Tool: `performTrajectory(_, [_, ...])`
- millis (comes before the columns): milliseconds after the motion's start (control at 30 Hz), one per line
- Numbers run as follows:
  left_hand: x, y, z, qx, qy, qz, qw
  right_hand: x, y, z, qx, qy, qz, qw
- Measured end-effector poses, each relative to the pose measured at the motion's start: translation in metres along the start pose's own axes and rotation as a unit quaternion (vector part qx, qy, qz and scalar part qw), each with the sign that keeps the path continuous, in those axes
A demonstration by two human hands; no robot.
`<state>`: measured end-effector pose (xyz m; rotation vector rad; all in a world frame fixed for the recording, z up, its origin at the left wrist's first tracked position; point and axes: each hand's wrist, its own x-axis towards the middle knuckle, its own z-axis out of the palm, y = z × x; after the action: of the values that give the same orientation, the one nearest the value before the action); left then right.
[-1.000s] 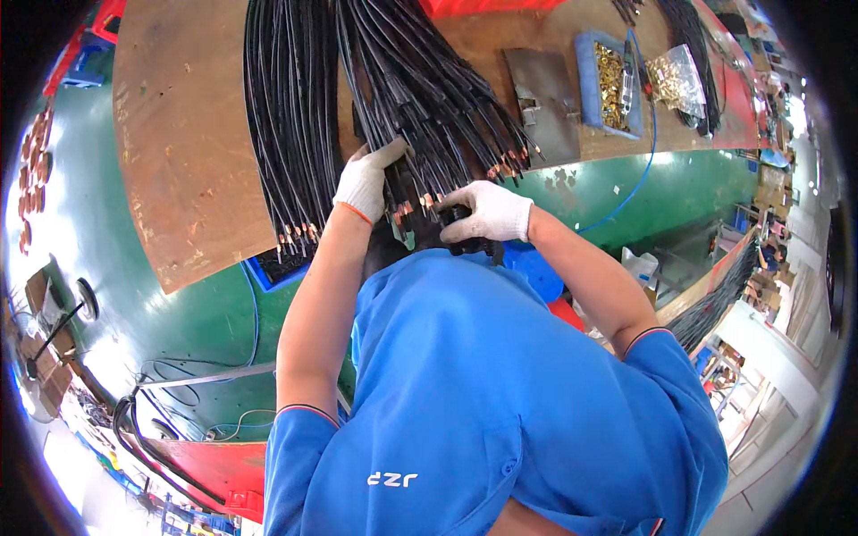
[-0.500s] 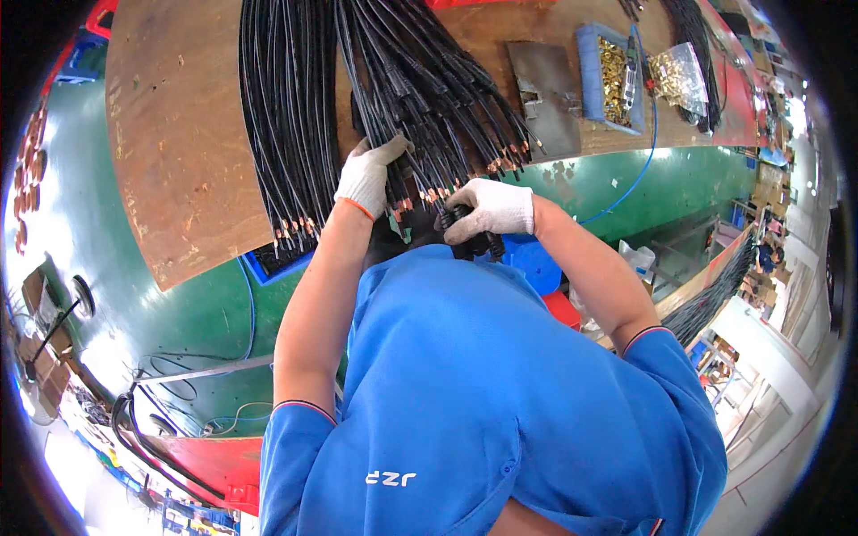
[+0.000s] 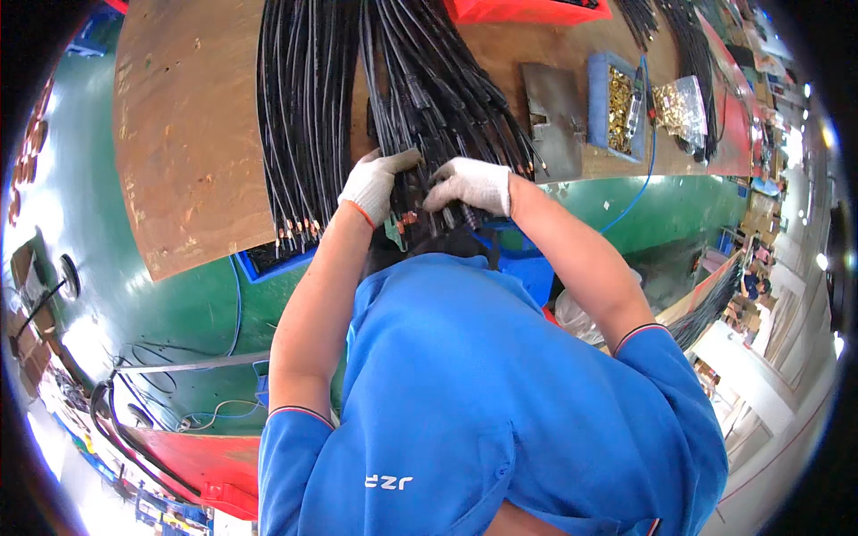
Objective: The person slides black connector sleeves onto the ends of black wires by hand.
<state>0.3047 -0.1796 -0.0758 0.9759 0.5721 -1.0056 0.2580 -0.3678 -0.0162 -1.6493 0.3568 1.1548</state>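
Note:
Two bundles of black cables lie on the wooden table; the left bundle (image 3: 304,116) stays apart from both hands. My left hand (image 3: 371,186), in a white knit glove, is closed around cables at the left side of the right bundle (image 3: 438,89). Close beside it, my right hand (image 3: 472,186), gloved too, curls its fingers over cables near their lower ends. Its fingertips are partly hidden among the dark strands. Bare copper ends (image 3: 407,219) show just below and between the hands. Black cable ends also hang over the table edge toward my body.
A blue bin (image 3: 615,107) of brass-coloured parts and a clear bag (image 3: 681,109) of similar parts stand at the right. A dark metal plate (image 3: 551,121) lies beside the bin. A red tray (image 3: 527,11) sits at the back. A blue hose (image 3: 645,174) droops over the edge.
My right hand has moved up and left, closer to my left hand, onto the cable bundle. The black ribbed cable part seen under its fingers before is now hidden. The view has shifted slightly.

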Motion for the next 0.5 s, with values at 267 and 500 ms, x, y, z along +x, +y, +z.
performTrajectory(267, [-0.011,0.011,-0.027,0.043,-0.001,0.013,0.999,0.054,-0.059,-0.039,-0.196,0.134,-0.005,0.971])
performTrajectory(500, [-0.017,0.014,-0.027,0.02,-0.021,0.027,0.999,0.072,-0.074,-0.063,-0.108,0.212,-0.037,0.971])
